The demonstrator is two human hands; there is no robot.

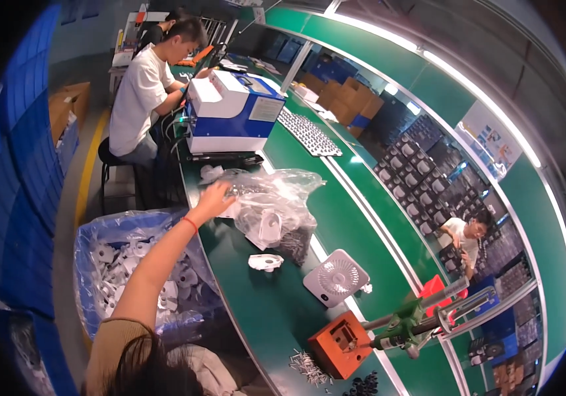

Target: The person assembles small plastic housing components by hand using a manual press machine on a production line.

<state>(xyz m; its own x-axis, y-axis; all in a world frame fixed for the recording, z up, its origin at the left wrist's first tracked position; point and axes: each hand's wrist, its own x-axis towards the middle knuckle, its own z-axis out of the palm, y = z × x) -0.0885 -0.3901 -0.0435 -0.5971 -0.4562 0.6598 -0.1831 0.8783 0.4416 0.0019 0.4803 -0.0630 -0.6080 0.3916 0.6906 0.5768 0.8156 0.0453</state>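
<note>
Apparently for reach, the clear plastic bag is set near the left edge of the green worktable, where the left hand, with a red bracelet at its wrist, is stretched over that edge to the bag's left side. The fingertips are placed against the film or the white pieces beside it; whether anything is gripped cannot be told, since the fingers are partly turned away and blurred by plastic. The right hand is not shown, so nothing can be said of its grip. Under the loose folds a white moulded housing is seen, perhaps bagged to guard its surface. On the nearer side of the bag, a loose white part is laid flat on the table, apart from the film. To the left, a blue bin lined with film is stood beside the table and heaped with white plastic parts, likely so that they are kept within arm's reach. Farther right, a small white fan is laid with its grille upward. Nearer, an orange fixture block is set by a green lever press, with metal pins heaped just left of it, presumably for easy picking.
</note>
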